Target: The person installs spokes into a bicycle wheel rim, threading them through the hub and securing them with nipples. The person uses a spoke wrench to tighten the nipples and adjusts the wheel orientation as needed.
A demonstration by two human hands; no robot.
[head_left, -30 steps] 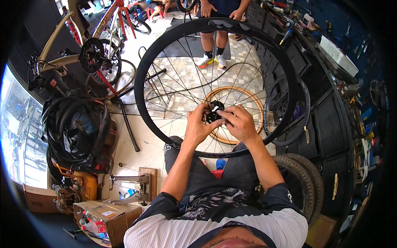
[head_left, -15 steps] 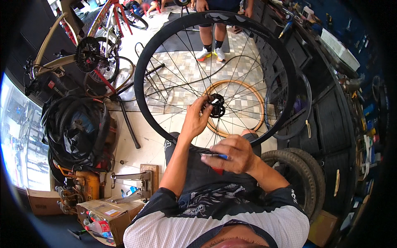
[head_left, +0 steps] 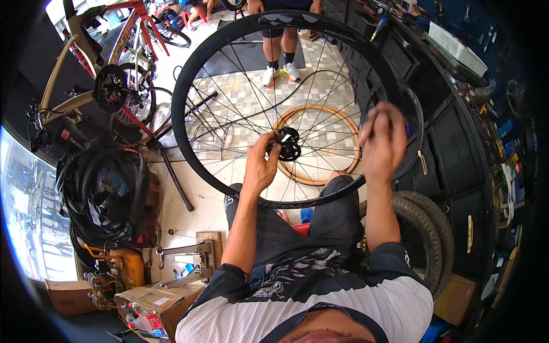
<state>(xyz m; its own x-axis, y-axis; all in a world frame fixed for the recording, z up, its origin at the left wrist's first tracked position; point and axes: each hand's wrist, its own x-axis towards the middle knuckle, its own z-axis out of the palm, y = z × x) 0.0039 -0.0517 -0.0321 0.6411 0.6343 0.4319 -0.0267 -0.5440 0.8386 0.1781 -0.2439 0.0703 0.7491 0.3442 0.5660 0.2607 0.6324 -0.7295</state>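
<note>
A spoked bicycle wheel with a deep black rim stands before me, tilted, its lower edge over my thighs. At its middle is a black hub with a dark toothed or slotted disc. My left hand is closed at the left end of the hub, thumb and fingers pinched on it. My right hand is raised at the right side of the rim and smeared by motion. Its fingers are too blurred to read, and I cannot tell whether it touches the rim.
A tan hoop lies on the tiled floor behind the wheel. Knobby tyres lean at the right by black drawers. Bicycles, bundled black tyres and a cardboard box occupy the left. A person stands beyond the wheel.
My right hand has moved from low above my lap up and right to the rim's right side. My left hand stays at the hub. The whole view has shifted slightly.
</note>
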